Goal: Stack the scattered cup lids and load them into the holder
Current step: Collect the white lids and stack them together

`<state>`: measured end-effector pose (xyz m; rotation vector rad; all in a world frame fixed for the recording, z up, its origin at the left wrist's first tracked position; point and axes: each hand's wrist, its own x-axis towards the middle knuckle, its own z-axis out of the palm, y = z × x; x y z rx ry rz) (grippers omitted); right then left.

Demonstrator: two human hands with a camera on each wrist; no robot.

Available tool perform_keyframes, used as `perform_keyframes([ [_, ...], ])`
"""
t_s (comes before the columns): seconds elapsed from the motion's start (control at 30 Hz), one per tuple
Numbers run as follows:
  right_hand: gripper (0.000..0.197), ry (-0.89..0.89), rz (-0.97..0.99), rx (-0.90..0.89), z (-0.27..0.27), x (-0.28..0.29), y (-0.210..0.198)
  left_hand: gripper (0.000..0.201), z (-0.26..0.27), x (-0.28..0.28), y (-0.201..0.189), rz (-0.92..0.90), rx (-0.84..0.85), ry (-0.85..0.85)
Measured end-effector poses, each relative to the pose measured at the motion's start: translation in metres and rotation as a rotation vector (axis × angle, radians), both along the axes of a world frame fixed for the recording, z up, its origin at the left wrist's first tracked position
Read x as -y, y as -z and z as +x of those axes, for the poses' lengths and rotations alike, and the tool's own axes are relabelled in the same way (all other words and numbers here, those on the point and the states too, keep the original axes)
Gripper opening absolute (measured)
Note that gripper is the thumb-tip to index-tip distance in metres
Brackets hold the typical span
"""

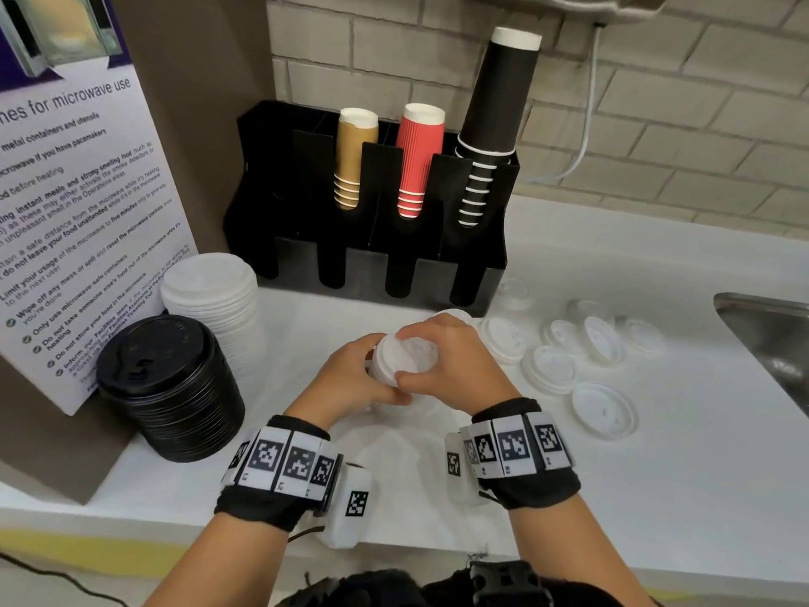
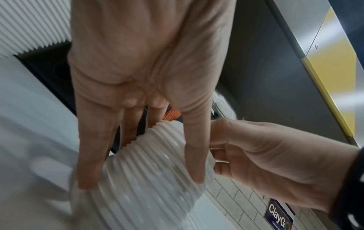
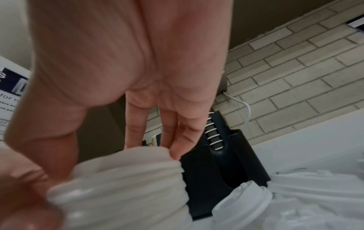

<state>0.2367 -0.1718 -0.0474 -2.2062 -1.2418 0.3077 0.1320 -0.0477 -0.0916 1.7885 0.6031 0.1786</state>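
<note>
White, ribbed and translucent, the short stack of plastic cup lids [image 1: 405, 359] sits between both hands above the pale counter [image 1: 613, 497], in front of the black slotted cup holder [image 1: 306, 238]. The left hand [image 1: 350, 378] curls round the stack's left side, fingers [image 2: 88, 155] spread down its ridged wall. The right hand [image 1: 455, 365] grips the top lid from the right, fingertips [image 3: 177, 149] on its rim. More loose white lids [image 1: 564, 365] lie scattered to the right, well apart from both hands.
</note>
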Motion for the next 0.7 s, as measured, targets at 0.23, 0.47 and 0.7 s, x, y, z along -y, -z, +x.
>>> perform_keyframes([
  [0.23, 0.047, -0.062, 0.012, -0.05, 0.007, 0.002, -0.005, 0.096, -0.001, 0.003, -0.003, -0.006, 0.037, 0.025],
  [0.47, 0.051, 0.143, -0.385, 0.083, 0.084, -0.011, -0.013, 0.08, 0.0, 0.002, -0.003, 0.034, 0.036, 0.033],
  [0.7, 0.081, 0.028, -0.694, 0.203, 0.101, -0.041, 0.007, 0.082, 0.0, 0.002, -0.007, 0.045, 0.006, 0.057],
])
